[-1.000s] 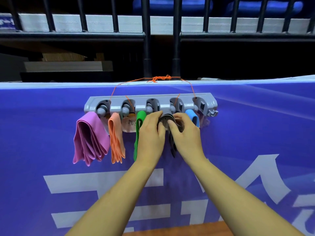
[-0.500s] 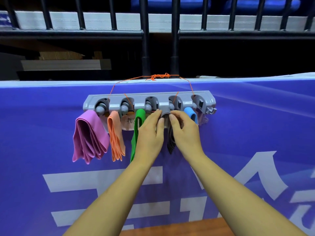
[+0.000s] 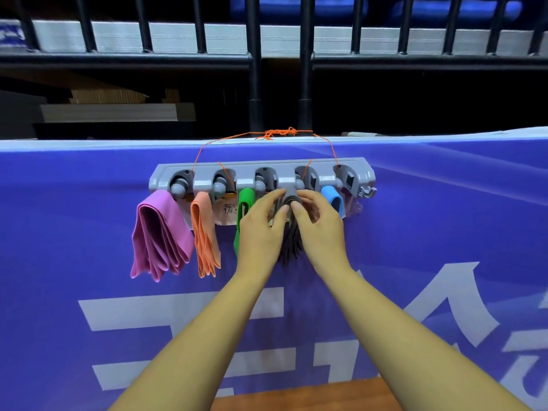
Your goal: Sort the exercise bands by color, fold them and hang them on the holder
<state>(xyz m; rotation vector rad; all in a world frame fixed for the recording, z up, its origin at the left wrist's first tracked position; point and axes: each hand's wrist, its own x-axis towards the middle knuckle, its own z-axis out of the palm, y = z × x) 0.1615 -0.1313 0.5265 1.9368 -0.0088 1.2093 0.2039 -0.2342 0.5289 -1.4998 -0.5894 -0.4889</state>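
Exercise bands hang in a row from a grey holder (image 3: 262,173), the landmark for these notes. Nearest the camera, below the holder, a strip of wooden floor (image 3: 302,394) shows between two bare forearms that reach up toward it.

Left hand (image 3: 261,229) and right hand (image 3: 321,229) meet just under the holder's fourth hook. Both sets of fingertips pinch the folded top of a black band (image 3: 292,241), which loops at the hook and hangs down between the two wrists. The hands cover most of this band; only the loop and the lower tail show.

Left of the black band, along the holder: a green band (image 3: 246,200), half hidden by the left hand; then an orange band (image 3: 204,232); then a pink band (image 3: 160,235), thick with folds, at the holder's left end. Right of the black band, a blue band (image 3: 333,200) hangs, its lower part behind the right hand.

Orange string (image 3: 278,133) rises from the holder to a knot above it. Behind the holder, a blue banner (image 3: 444,218) with white lettering. Beyond and above, a black railing (image 3: 255,69) and pale steps.
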